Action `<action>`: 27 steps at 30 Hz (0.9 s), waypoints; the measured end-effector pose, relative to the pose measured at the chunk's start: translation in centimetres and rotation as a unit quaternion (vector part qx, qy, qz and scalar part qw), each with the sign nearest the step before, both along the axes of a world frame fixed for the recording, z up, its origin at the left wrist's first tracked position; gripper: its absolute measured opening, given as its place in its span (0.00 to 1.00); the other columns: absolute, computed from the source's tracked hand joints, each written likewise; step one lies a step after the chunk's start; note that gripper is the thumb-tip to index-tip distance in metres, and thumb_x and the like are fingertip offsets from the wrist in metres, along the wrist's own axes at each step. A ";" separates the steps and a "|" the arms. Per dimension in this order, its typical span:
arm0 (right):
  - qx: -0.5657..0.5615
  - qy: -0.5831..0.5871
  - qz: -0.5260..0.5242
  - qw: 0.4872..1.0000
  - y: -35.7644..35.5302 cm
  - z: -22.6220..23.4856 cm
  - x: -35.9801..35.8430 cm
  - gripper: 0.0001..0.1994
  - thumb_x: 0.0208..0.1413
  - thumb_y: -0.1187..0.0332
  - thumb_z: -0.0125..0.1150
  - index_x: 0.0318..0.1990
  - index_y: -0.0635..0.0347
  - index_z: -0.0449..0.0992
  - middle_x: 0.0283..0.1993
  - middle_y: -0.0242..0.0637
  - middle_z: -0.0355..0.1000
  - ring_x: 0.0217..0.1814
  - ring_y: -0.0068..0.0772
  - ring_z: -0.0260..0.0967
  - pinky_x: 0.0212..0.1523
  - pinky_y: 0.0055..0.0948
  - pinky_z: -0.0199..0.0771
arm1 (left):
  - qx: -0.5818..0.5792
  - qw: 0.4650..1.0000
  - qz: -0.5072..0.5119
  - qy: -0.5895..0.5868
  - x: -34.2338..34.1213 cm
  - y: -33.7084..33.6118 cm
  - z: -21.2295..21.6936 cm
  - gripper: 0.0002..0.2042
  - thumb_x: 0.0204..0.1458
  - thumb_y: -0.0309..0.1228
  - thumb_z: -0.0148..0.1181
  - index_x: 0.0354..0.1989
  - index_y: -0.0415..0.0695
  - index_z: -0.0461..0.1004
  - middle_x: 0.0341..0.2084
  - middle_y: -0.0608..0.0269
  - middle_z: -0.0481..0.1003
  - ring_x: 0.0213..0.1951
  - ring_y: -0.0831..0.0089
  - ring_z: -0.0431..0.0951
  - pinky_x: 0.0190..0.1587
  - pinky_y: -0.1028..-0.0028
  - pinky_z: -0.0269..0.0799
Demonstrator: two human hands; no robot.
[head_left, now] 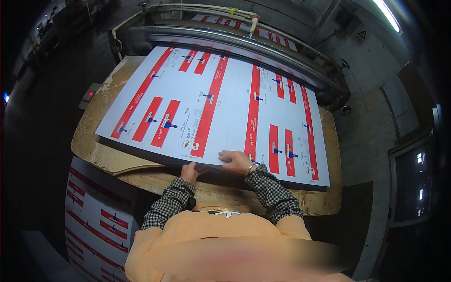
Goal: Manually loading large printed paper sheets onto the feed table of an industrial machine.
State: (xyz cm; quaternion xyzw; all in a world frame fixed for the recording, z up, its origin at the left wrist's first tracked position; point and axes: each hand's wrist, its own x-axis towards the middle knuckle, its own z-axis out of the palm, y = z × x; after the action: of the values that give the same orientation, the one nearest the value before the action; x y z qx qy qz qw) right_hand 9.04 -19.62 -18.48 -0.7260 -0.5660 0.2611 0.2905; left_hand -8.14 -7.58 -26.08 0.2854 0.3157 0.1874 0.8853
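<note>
— Where does the sheet (211,98) lie from the hands?

— Straight ahead and away from the person. It rests on the board (101,155), far edge at the roller (235,42), near edge right at the fingers. Its long axis runs left to right.

— Which hand is on it?

— Both meet the near edge, close together around the middle. The right hand (236,161) lies flat on top, fingers spread apart and pressing down. The left hand (190,172) sits just below the edge with its fingers curled under it; whether they pinch the sheet I cannot tell.

— Anything else nearby?

— A stack (98,221) of similar printed sheets stands lower left, well apart from the hands.
</note>
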 end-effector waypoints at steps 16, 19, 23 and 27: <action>-0.108 -0.241 0.017 0.964 1.9 -0.8 -1.3 0.40 0.31 0.58 0.65 0.56 0.59 0.58 0.62 0.55 0.45 0.66 0.55 0.38 0.62 0.43 0.45 | 0.022 0.999 -0.040 -0.011 -0.4 0.6 -0.1 0.15 0.49 0.29 0.52 0.43 0.33 0.64 0.37 0.53 0.72 0.38 0.62 0.74 0.40 0.61 0.73; -0.118 -0.177 0.057 0.975 2.3 0.8 -0.2 0.28 0.34 0.63 0.60 0.48 0.63 0.67 0.55 0.54 0.58 0.60 0.51 0.53 0.57 0.35 0.56 | 0.045 0.996 -0.047 -0.056 -0.4 0.5 0.6 0.12 0.49 0.28 0.52 0.39 0.33 0.68 0.37 0.53 0.72 0.39 0.62 0.74 0.43 0.59 0.71; -0.062 -0.009 0.006 0.998 2.2 3.0 2.1 0.16 0.38 0.67 0.55 0.35 0.68 0.74 0.39 0.45 0.72 0.40 0.41 0.71 0.45 0.30 0.70 | 0.024 0.996 -0.065 -0.055 -0.4 0.5 -0.6 0.16 0.53 0.30 0.43 0.49 0.37 0.62 0.42 0.54 0.70 0.45 0.61 0.71 0.49 0.55 0.66; 0.031 0.014 -0.012 0.999 1.5 4.6 1.5 0.17 0.37 0.68 0.56 0.37 0.68 0.74 0.46 0.50 0.68 0.46 0.44 0.68 0.48 0.30 0.68 | -0.004 1.000 -0.011 0.002 0.0 0.1 -0.5 0.16 0.54 0.28 0.38 0.48 0.34 0.63 0.43 0.51 0.68 0.44 0.59 0.71 0.48 0.55 0.68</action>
State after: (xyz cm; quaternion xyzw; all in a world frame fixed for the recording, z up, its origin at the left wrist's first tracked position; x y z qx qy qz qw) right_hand 10.57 -18.15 -13.87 -0.7198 -0.5610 0.2497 0.3238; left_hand -8.17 -7.46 -26.63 0.2852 0.3153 0.1761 0.8878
